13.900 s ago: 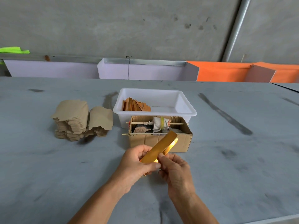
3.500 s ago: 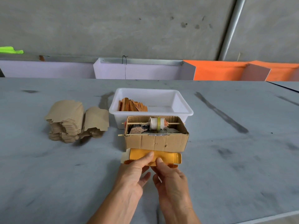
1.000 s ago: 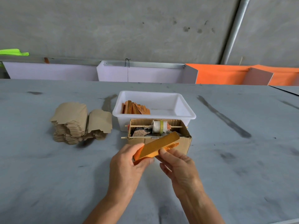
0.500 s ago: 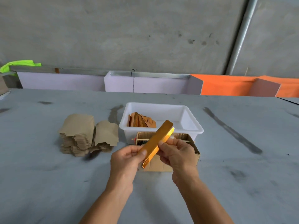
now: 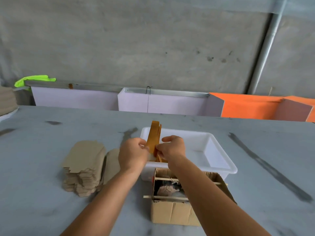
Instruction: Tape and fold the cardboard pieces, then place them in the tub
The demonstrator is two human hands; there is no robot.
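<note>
Orange folded cardboard piece [image 5: 154, 136] upright over left end of white tub [image 5: 219, 150], pinched between left hand [image 5: 133, 155] and right hand [image 5: 173, 148]. Flat cardboard stack [image 5: 85, 166] left of tub; tape box [image 5: 172, 210] in front.

We see two bare forearms entering from the bottom edge, ending in the left hand [image 5: 132, 155] and right hand [image 5: 173, 148]. No sleeves, gloves, rings, watch or bands show on either arm up to the frame edge.
</note>
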